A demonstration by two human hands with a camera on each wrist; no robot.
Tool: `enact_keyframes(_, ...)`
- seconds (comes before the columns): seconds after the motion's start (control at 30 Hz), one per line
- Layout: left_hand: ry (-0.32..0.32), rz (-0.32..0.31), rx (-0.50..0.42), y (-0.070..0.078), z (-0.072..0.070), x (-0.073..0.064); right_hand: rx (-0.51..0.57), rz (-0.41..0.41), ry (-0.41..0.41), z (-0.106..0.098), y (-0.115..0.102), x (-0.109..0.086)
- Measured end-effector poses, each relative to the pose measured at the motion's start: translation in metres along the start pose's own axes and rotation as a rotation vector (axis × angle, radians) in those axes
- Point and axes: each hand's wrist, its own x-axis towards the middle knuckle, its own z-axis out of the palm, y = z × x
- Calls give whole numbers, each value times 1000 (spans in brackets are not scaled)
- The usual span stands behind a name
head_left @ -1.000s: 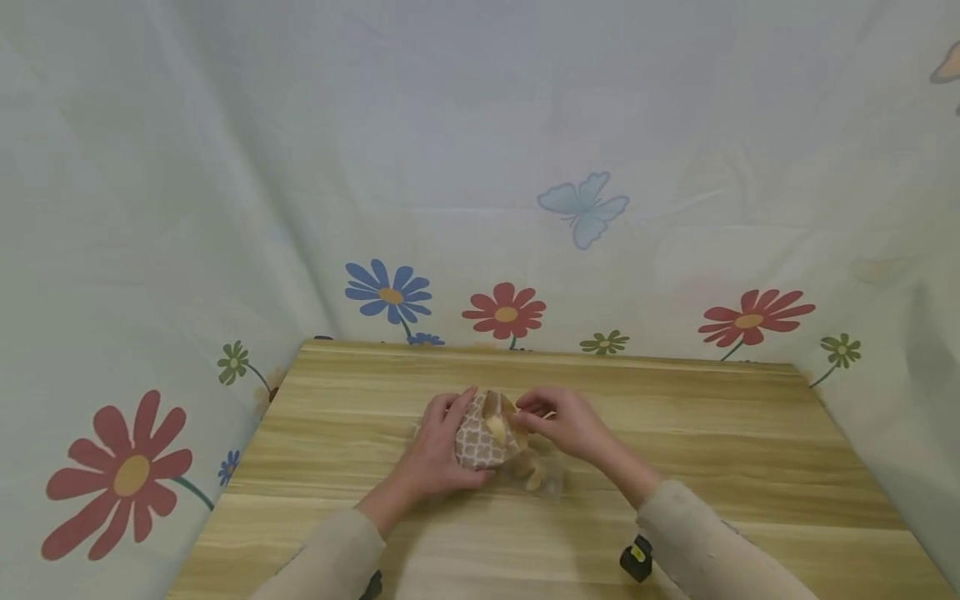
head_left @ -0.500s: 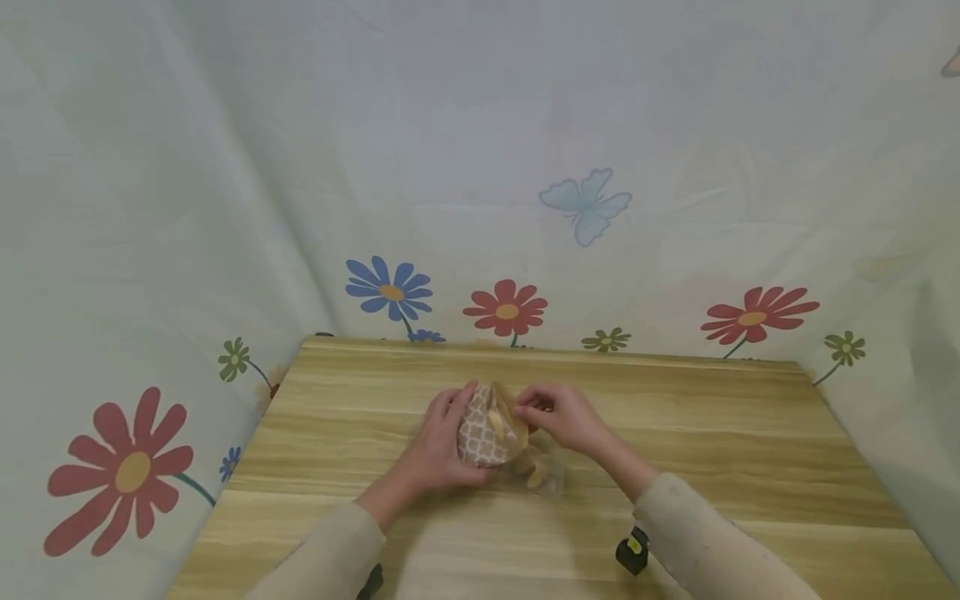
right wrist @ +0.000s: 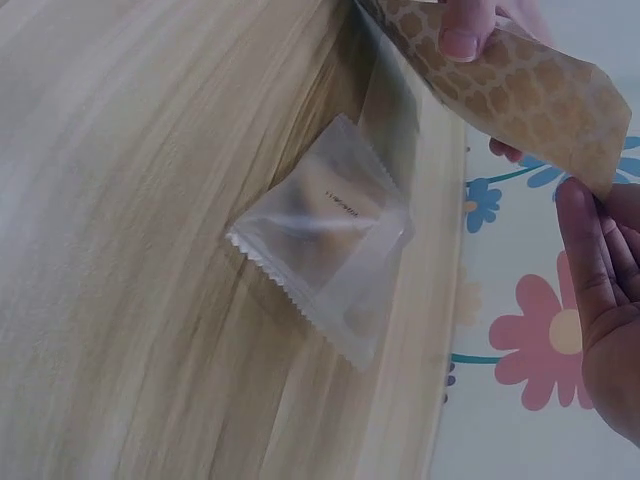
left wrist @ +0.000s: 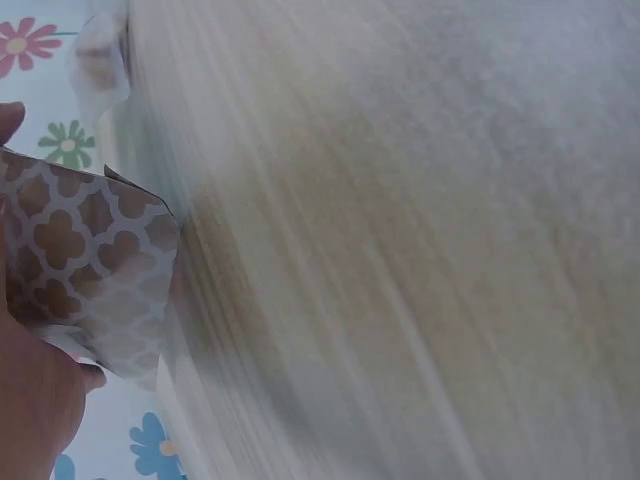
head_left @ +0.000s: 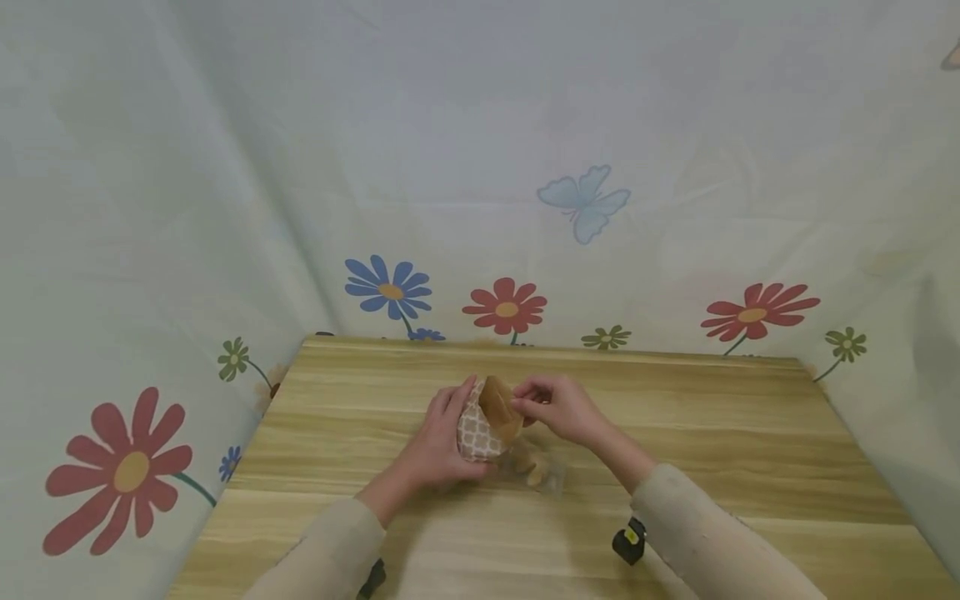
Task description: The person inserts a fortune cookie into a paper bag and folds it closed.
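A brown paper bag with a white lattice print (head_left: 476, 433) is held up over the middle of the table, its mouth tilted to the right and showing the plain brown inside. My left hand (head_left: 438, 442) grips the bag from the left, thumb near its bottom. At the bag's upper right rim, my right hand (head_left: 558, 408) pinches the paper edge between thumb and fingers, as the right wrist view also shows at the bag's corner (right wrist: 600, 165). Below it on the table lies a clear sealed packet (right wrist: 325, 235) with serrated ends and a tan piece inside.
The wood-grain table (head_left: 675, 467) reaches back to a pale curtain (head_left: 465, 125) printed with flowers and a butterfly. Small black devices sit by the cuffs, one at the right sleeve (head_left: 628, 542) and another at the left (head_left: 372, 577).
The bag has tipped and its mouth has spread wider. A pale yellowish shape seen in the mouth earlier no longer shows. Both hands have shifted slightly away from the body; the packet stays put.
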Motion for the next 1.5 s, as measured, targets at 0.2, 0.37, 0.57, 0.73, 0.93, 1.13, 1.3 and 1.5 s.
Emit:
enact_keyframes(0.2,7,-13,-4,-2,1,0,32,17,-20,-4,5,-3)
enact_keyframes(0.37,8,-4,-13,-5,1,1,15,37,-9,-16,16,-14)
enact_keyframes(0.57,3,-6,1,-9,0,1,-223,-8,-64,-21,37,-22)
enact_keyframes(0.73,0,17,8,-10,-2,0,-264,-23,-152,-13,49,-25)
enact_keyframes(0.93,-1,43,8,-10,-2,-2,-250,13,-216,-2,56,-26)
enact_keyframes(1.13,10,55,21,-11,-1,-2,-271,63,-241,4,55,-28)
enact_keyframes(1.3,4,50,41,-12,0,-2,-287,73,-255,7,55,-27)
enact_keyframes(1.5,2,68,50,-12,1,0,-280,63,-280,10,53,-29)
